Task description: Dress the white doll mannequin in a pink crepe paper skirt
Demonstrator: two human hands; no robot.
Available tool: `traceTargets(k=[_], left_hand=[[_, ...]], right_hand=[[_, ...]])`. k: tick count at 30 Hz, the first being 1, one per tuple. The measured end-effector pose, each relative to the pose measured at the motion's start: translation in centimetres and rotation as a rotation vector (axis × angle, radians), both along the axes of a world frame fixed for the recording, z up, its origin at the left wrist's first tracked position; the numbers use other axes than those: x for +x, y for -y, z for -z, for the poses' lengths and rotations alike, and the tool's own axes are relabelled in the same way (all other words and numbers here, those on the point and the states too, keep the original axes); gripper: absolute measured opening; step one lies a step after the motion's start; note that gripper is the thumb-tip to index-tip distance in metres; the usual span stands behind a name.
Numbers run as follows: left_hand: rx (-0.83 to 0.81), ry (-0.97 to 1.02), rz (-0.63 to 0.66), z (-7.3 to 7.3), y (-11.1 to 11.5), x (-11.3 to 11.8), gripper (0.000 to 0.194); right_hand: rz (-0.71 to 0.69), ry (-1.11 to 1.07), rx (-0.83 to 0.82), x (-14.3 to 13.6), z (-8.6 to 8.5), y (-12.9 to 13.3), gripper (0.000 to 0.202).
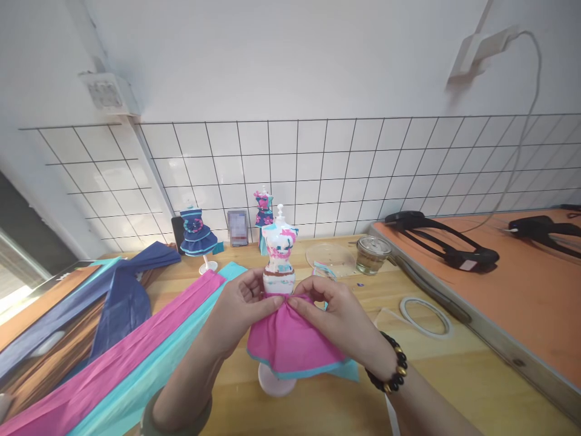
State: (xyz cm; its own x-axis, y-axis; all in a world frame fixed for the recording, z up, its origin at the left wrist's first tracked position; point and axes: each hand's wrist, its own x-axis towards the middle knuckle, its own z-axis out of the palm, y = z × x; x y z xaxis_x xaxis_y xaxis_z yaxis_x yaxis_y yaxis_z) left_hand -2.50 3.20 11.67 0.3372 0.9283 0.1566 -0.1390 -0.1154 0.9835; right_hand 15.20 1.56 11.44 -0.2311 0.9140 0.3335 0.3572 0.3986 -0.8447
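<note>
A small white dress form (pixel 279 242), smeared with pink and blue patches, stands upright on a round base (pixel 276 383) in front of me. Pink fabric with a light-blue hem, a doll-sized skirt (pixel 295 345), wraps around its lower part. My left hand (pixel 247 303) pinches the skirt's top edge at the waist, thumb across the front. Close beside it, my right hand (pixel 329 309) pinches the same edge between thumb and fingers. Both thumb tips nearly meet at the front, where the cloth gathers in folds. The back of the skirt is hidden.
Pink fabric strips (pixel 136 351) and blue cloth (pixel 120 303) lie at left. Behind stand a form in a blue dress (pixel 196 233), another dressed form (pixel 264 212) and a phone (pixel 238 228). At right are a lidded glass jar (pixel 372 255), a tape roll (pixel 425 317) and black headsets (pixel 447 242).
</note>
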Motion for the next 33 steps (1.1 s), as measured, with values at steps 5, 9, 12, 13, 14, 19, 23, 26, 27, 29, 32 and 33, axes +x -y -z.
traceTargets(k=[5, 9, 12, 13, 14, 19, 23, 26, 27, 29, 32, 33], left_hand=[[-0.015, 0.011, 0.023, 0.0, 0.1, 0.0, 0.037], [-0.021, 0.016, 0.029, -0.1, 0.2, 0.1, 0.039], [-0.039, 0.006, 0.016, -0.1, 0.1, 0.2, 0.041], [-0.043, 0.002, 0.002, 0.0, 0.1, 0.3, 0.042], [-0.046, -0.002, -0.015, 0.0, 0.1, 0.4, 0.043], [-0.067, -0.015, -0.050, 0.1, 0.0, 0.5, 0.038], [-0.094, 0.000, -0.070, -0.1, -0.1, 0.1, 0.034], [-0.124, 0.013, -0.061, -0.5, 0.0, -0.2, 0.036], [-0.136, 0.015, -0.054, -0.6, 0.1, -0.3, 0.036], [-0.158, 0.016, -0.027, -1.0, 0.3, -0.4, 0.035], [-0.157, 0.011, 0.015, -1.5, 0.7, -0.7, 0.031], [-0.148, 0.009, 0.026, -1.6, 0.8, -0.8, 0.029]], right_hand=[[-0.002, -0.016, -0.025, -0.1, -0.2, -0.1, 0.010], [0.004, -0.033, -0.055, -0.1, -0.4, -0.1, 0.009], [-0.002, -0.041, -0.079, -0.3, -0.3, -0.1, 0.008], [-0.005, -0.039, -0.087, -0.3, -0.2, -0.1, 0.008], [-0.008, -0.036, -0.093, -0.3, -0.1, 0.0, 0.007], [-0.002, -0.020, -0.078, -0.3, 0.0, 0.0, 0.008], [-0.059, -0.048, -0.050, 0.1, -0.1, -0.2, 0.013], [-0.146, -0.139, -0.101, 0.4, 0.0, -0.3, 0.021], [-0.189, -0.177, -0.140, 0.4, 0.0, -0.4, 0.023], [-0.278, -0.250, -0.229, 0.3, 0.1, -0.4, 0.025], [-0.381, -0.325, -0.329, 0.1, 0.1, -0.3, 0.024], [-0.404, -0.334, -0.344, 0.0, 0.2, -0.3, 0.023]])
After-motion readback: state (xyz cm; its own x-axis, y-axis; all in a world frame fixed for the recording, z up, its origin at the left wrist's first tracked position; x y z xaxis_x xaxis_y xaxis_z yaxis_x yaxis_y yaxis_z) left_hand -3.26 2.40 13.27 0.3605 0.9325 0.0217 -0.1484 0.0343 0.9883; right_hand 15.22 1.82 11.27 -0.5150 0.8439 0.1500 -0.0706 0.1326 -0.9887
